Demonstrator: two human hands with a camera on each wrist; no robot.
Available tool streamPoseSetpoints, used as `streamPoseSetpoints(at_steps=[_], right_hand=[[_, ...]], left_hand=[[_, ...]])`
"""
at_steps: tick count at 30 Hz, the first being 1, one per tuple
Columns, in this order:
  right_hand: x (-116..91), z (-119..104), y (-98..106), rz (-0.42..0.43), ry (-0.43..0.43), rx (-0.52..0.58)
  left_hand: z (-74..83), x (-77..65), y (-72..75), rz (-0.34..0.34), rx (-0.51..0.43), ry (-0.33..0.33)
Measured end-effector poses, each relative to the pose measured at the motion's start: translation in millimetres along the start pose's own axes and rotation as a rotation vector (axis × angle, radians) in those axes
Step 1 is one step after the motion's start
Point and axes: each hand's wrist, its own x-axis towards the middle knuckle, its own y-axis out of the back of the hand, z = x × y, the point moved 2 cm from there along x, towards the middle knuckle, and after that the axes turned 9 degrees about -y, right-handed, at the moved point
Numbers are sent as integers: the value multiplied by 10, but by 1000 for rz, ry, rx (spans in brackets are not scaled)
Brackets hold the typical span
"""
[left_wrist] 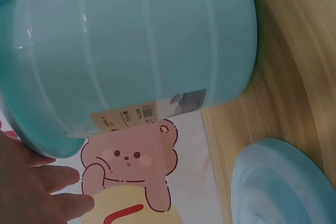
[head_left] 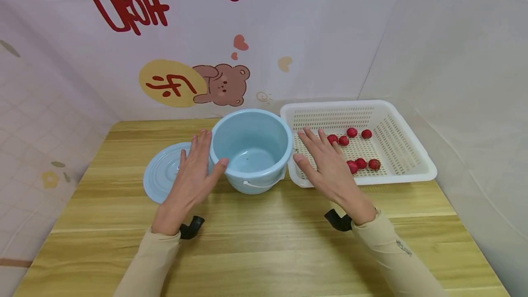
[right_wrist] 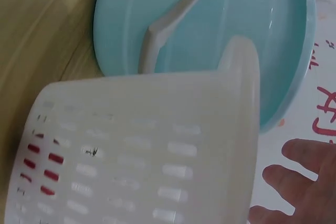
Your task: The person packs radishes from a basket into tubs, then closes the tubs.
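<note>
A light blue plastic bucket (head_left: 243,129) stands uncovered with its white handle (head_left: 264,184) lowered at the front. My left hand (head_left: 191,175), fingers straight, hovers at the left side of the bucket's rim and overlaps the round blue lid (head_left: 156,178) in the head view. The left wrist view shows its fingertips right by the rim. My right hand (head_left: 332,171) is spread over the front left part of a white perforated basket (head_left: 410,145). Several small red radishes (head_left: 360,163) lie in that basket, some partly hidden behind the right hand. Both hands hold nothing.
The wooden table (head_left: 255,242) runs back to a white wall cloth (head_left: 321,26) with a printed bear. A label (left_wrist: 149,113) is stuck on the bucket's side. The basket stands close against the bucket's right side, near the table's right edge.
</note>
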Motion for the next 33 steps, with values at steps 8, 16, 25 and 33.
streamPoseSetpoints(at_steps=[8, 16, 25, 33], right_hand=[[82, -153, -96, -33, 32, -24], [67, -188, -145, -37, 41, -45], [17, -158, -122, -29, 28, -36], [-14, -20, 174, 94, 81, 18]], left_hand=[[24, 8, -4, 14, 13, 2], [58, -10, -16, 12, 16, 10], [63, 14, -70, 21, 50, -18], [61, -16, -55, 35, 74, -15]])
